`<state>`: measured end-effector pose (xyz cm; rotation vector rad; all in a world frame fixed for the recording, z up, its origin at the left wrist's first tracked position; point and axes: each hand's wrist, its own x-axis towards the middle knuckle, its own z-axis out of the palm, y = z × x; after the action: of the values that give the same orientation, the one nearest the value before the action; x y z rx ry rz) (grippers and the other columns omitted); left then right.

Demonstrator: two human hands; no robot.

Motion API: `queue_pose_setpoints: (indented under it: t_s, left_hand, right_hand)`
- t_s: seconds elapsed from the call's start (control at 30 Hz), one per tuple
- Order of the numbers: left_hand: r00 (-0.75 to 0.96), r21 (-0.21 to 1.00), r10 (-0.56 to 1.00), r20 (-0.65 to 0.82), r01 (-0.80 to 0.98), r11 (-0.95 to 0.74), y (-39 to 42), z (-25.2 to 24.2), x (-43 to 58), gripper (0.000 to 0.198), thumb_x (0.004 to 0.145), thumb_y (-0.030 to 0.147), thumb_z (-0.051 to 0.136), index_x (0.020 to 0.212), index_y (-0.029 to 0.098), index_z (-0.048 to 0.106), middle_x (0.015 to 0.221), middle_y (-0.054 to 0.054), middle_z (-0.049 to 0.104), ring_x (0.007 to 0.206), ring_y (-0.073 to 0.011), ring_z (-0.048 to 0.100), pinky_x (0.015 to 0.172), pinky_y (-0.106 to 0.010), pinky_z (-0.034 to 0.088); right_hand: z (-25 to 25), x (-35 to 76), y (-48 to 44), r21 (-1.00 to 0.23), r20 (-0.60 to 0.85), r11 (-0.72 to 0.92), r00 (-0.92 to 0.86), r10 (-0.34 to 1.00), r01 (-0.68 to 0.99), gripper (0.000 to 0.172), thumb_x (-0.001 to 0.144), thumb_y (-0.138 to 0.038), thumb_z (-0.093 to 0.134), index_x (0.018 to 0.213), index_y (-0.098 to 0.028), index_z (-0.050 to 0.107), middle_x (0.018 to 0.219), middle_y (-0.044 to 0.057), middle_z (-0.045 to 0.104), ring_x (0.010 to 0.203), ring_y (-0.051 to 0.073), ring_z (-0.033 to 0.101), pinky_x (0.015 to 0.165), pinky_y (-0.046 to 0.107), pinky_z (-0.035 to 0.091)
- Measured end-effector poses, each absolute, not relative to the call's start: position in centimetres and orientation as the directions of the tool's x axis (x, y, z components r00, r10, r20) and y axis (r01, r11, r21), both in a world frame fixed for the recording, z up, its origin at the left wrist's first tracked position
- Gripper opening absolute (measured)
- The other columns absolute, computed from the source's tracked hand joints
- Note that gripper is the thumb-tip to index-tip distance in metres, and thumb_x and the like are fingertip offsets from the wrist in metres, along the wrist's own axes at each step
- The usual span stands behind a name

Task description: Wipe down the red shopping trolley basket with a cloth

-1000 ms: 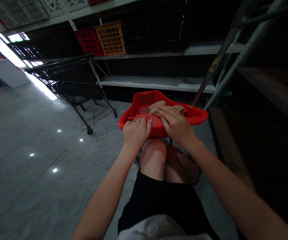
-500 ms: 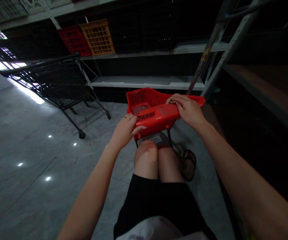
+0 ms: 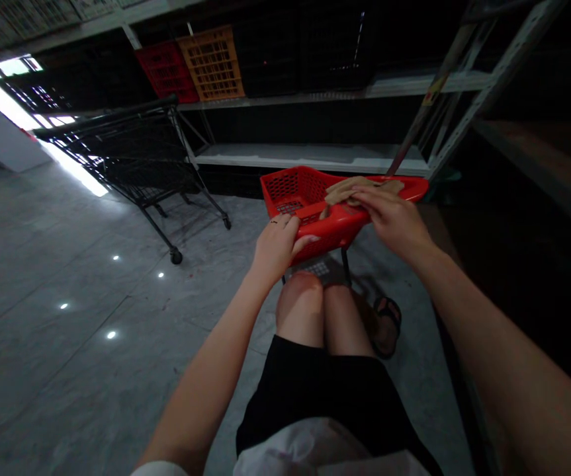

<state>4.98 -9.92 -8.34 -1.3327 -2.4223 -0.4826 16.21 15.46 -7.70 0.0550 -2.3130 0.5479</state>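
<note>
In front of my knees stands a red plastic shopping basket cart [image 3: 325,246] with perforated walls and dark legs. My left hand [image 3: 281,246] is closed around the near left part of its rim, thumb on the near side. A tan cloth [image 3: 349,188] lies crumpled over the rim's right half. My right hand [image 3: 395,217] presses on that cloth, fingers curled on it, close to the cart's right end. The inside of the basket shows only in part behind the rim.
A black shopping trolley [image 3: 131,158] stands on wheels to the left. Behind is a metal shelf rack [image 3: 309,157] with a red crate [image 3: 167,71] and a yellow crate [image 3: 212,63]. A pole [image 3: 417,122] leans at the right, beside a dark ledge [image 3: 538,152].
My right hand has shifted slightly right along the rim, and much more of the tan cloth shows beneath it. My left hand keeps its hold. The whole view has swung a little left.
</note>
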Motion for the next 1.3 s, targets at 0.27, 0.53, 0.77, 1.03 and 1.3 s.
queue_pose_setpoints:
  t_s: [0.27,0.53,0.77,1.03,1.3]
  left_hand:
    - [-0.582,0.131,0.663,0.471,0.789,0.600,-5.1,-8.5,5.9,0.052,0.109,0.059,0.042,0.114,0.013,0.067,0.119,-0.018,0.071,0.119,-0.0318,0.066,0.105,-0.042,0.053]
    - [-0.628,0.189,0.587,0.511,0.749,0.636,-2.7,-9.0,6.2,0.052,0.108,0.056,0.050,0.122,0.009,0.067,0.121,-0.022,0.071,0.118,-0.0356,0.067,0.106,-0.046,0.053]
    - [-0.665,0.191,0.594,0.453,0.723,0.664,-0.4,-7.5,7.5,0.048,0.113,0.048,0.045,0.122,0.007,0.070,0.121,-0.021,0.075,0.119,-0.0329,0.070,0.107,-0.042,0.054]
    - [-0.470,0.309,0.802,0.369,0.876,0.372,1.7,-6.3,8.3,0.041,0.115,0.028,0.039,0.145,0.015,0.064,0.144,-0.013,0.072,0.131,-0.0281,0.069,0.110,-0.040,0.057]
    - [-0.253,0.309,0.882,0.398,0.942,0.130,5.8,-8.3,7.9,0.052,0.110,0.012,0.040,0.159,0.024,0.053,0.162,-0.003,0.059,0.144,-0.0175,0.061,0.118,-0.031,0.053]
  right_hand:
    - [-7.8,15.5,15.2,-0.451,0.663,0.891,-0.689,0.293,-0.055,0.040,0.095,-0.012,0.054,0.116,-0.026,0.085,0.132,0.007,0.080,0.128,0.029,0.074,0.119,0.054,0.054]
    - [-6.6,12.7,14.2,-0.548,0.623,0.811,-0.747,0.230,-0.207,0.038,0.093,-0.015,0.055,0.112,-0.028,0.085,0.128,0.004,0.081,0.129,0.026,0.072,0.122,0.055,0.051]
    - [-6.8,10.4,16.9,-0.439,0.649,0.884,-0.737,0.187,-0.162,0.039,0.088,-0.010,0.054,0.104,-0.028,0.085,0.120,0.005,0.084,0.123,0.030,0.075,0.122,0.062,0.047]
    - [-7.1,9.9,23.0,-0.492,0.608,0.865,-0.749,0.262,-0.096,0.039,0.086,-0.008,0.055,0.104,-0.028,0.084,0.121,0.004,0.083,0.129,0.029,0.072,0.120,0.061,0.050]
    - [-7.6,15.6,25.3,-0.533,0.554,0.845,-0.770,0.317,-0.036,0.032,0.095,-0.019,0.056,0.108,-0.030,0.083,0.126,0.004,0.082,0.127,0.030,0.073,0.118,0.058,0.054]
